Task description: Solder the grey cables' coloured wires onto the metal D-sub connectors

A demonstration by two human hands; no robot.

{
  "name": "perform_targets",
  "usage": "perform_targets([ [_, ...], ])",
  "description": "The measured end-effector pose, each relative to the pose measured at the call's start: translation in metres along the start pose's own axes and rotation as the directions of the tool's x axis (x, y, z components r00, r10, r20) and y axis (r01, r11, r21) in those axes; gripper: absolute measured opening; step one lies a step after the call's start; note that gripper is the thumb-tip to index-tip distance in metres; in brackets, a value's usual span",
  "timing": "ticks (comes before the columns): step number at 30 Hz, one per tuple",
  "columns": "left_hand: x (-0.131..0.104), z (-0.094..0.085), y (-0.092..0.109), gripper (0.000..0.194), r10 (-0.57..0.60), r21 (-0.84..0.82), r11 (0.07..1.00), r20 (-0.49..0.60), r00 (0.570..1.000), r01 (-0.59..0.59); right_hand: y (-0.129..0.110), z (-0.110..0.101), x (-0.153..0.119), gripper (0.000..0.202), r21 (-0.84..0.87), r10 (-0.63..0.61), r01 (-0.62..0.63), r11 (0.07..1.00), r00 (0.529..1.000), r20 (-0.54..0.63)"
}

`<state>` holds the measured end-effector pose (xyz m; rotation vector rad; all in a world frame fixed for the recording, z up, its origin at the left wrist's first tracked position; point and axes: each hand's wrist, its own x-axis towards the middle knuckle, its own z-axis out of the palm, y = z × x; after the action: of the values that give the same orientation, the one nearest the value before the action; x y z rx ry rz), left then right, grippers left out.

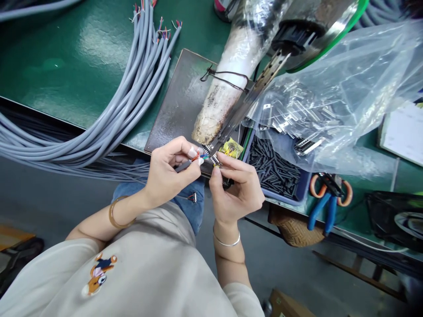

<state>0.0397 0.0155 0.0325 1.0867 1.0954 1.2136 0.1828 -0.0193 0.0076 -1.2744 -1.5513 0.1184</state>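
My left hand [167, 169] is closed, pinching a grey multi-core cable [184, 166] near its stripped end, where thin coloured wires [204, 156] fan out. Facing it, my right hand [236, 185] is closed too, thumb and fingertips holding a small metal pin connector [214, 160]. The wire ends lie close against the connector's pins; whether each one touches I cannot tell. Just above both hands comes down the narrow end of a dark metal soldering iron [239, 112]. Beside it is the scorched mouth of a white wrapped tube [220, 97]. Yellow sponge-like material [231, 149] sits behind my right fingers.
A thick bundle of grey cables [132, 101] lies at the left. To the right stand a blue bin [306, 187] of black sleeves [274, 167] and a clear bag [357, 88] with metal connectors. Orange-and-blue pliers [325, 207] lie at the table edge. Another wired connector [193, 197] rests on my lap.
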Motion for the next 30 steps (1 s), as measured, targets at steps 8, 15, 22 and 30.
perform_targets([
  [8,0.0017,-0.0042,0.0006,0.024,-0.063,-0.017,0.998,0.054,0.997,0.064,0.0005,-0.0001,-0.0037,0.016,-0.067,-0.052,0.052,0.996,0.999,0.003],
  [15,-0.0023,-0.0040,-0.0027,0.019,-0.020,-0.063,0.998,0.051,0.999,0.023,-0.0003,-0.0025,-0.0050,0.018,-0.016,-0.006,0.007,1.000,1.000,0.018],
  [22,-0.0073,-0.0030,-0.0073,0.013,0.115,0.051,0.992,0.017,0.993,-0.116,-0.0020,-0.0025,-0.0019,0.018,-0.079,-0.067,0.068,0.995,0.998,0.005],
  [30,-0.0052,-0.0034,-0.0062,0.012,0.136,0.082,0.987,0.013,0.991,-0.137,-0.0014,0.0015,0.0004,0.016,-0.011,-0.034,0.034,0.999,0.999,-0.009],
])
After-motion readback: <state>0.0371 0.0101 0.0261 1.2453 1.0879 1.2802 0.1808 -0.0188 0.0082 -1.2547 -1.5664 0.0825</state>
